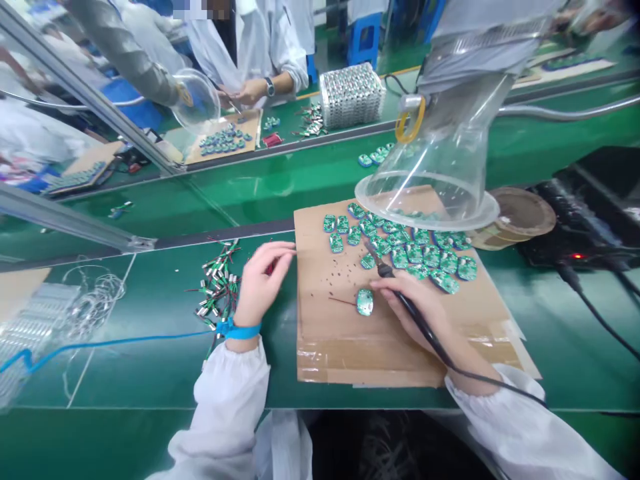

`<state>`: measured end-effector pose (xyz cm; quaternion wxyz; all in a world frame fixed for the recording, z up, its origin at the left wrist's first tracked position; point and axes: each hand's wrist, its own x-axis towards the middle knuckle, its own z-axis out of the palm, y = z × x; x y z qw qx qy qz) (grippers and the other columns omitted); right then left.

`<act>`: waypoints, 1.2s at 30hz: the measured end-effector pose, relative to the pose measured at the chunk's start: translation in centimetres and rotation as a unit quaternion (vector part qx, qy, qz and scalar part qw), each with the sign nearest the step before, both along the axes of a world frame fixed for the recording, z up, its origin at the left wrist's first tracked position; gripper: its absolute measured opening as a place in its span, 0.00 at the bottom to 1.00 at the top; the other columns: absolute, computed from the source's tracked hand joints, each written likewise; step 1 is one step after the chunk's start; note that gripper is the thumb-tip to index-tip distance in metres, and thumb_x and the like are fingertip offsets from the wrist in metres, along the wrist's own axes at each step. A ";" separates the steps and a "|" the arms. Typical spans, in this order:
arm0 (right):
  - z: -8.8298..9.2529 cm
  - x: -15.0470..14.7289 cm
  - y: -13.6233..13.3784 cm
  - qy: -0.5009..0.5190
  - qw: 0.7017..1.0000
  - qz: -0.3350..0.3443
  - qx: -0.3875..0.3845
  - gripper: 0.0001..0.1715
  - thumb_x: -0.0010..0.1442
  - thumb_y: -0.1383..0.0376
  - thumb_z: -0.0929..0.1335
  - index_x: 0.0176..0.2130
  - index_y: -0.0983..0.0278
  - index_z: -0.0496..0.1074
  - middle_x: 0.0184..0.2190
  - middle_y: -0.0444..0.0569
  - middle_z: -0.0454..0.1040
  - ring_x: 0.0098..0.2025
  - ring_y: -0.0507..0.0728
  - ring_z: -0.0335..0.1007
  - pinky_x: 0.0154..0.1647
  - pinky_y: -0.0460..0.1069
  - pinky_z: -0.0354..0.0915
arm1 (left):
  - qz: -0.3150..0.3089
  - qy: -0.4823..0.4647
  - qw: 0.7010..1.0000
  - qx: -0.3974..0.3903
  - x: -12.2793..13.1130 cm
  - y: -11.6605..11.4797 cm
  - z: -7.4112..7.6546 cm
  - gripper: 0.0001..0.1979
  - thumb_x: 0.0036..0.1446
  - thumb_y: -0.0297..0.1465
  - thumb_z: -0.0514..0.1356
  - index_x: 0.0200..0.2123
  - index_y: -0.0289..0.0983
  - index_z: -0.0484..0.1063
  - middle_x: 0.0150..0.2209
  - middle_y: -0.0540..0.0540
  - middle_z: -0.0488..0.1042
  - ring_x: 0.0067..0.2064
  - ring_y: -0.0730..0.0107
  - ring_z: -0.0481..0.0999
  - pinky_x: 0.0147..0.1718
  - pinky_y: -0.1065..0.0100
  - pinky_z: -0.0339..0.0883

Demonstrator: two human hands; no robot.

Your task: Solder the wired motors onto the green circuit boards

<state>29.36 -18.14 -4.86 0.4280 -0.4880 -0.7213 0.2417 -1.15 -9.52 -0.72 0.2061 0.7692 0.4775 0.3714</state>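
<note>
My right hand [420,303] grips a soldering iron [407,303], its tip pointing up and left over the cardboard. Just left of that hand lies a single green circuit board [365,302] with a thin red wire [343,301] stretching from its left side. Many more small circuit boards [399,257] sit in rows beyond the iron. My left hand [265,277], a blue wrist strap [243,330] at its wrist, reaches beside the cardboard's left edge with fingers extended. Red wires [271,268] show under it, partly hidden. A pile of small metal parts with red and green wires [220,283] lies to its left.
A clear fume hood [435,180] hangs above the far boards on the cardboard sheet [320,333]. At right stand a round tape roll [520,213] and a black powered box [590,220]. A co-worker's hands [253,91] work across the bench divider.
</note>
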 end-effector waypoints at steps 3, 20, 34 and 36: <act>-0.3 0.0 0.1 -0.050 0.997 0.054 -0.011 0.19 0.68 0.73 0.62 0.54 0.56 0.70 0.49 0.53 0.74 0.50 0.61 0.74 0.50 0.57 0.70 | 0.072 0.102 0.992 0.020 -3.4 1.8 -0.6 0.13 0.67 0.32 0.59 0.53 0.42 0.75 0.63 0.42 0.69 0.65 0.55 0.67 0.66 0.47 0.57; 0.9 -1.5 -0.5 -0.159 0.983 0.087 -0.002 0.24 0.63 0.76 0.64 0.55 0.59 0.70 0.47 0.53 0.75 0.49 0.63 0.73 0.49 0.60 0.70 | 0.153 0.162 0.974 -0.034 -5.4 4.8 -2.9 0.12 0.67 0.36 0.57 0.46 0.36 0.74 0.46 0.40 0.73 0.41 0.61 0.75 0.46 0.58 0.71; 0.0 -1.0 -0.2 -0.144 0.984 0.101 0.011 0.25 0.64 0.73 0.65 0.58 0.56 0.69 0.48 0.52 0.76 0.49 0.64 0.74 0.50 0.62 0.70 | 0.284 0.238 0.921 -0.120 -11.2 7.3 0.0 0.15 0.68 0.36 0.60 0.53 0.35 0.72 0.53 0.40 0.74 0.51 0.60 0.76 0.51 0.53 0.73; 0.1 -1.0 -0.2 -0.150 0.984 0.098 0.009 0.25 0.63 0.73 0.65 0.57 0.56 0.69 0.47 0.52 0.76 0.48 0.65 0.73 0.49 0.62 0.70 | 0.332 0.241 0.898 -0.157 -13.3 7.7 0.1 0.18 0.67 0.37 0.61 0.56 0.34 0.70 0.55 0.39 0.73 0.52 0.58 0.76 0.49 0.52 0.74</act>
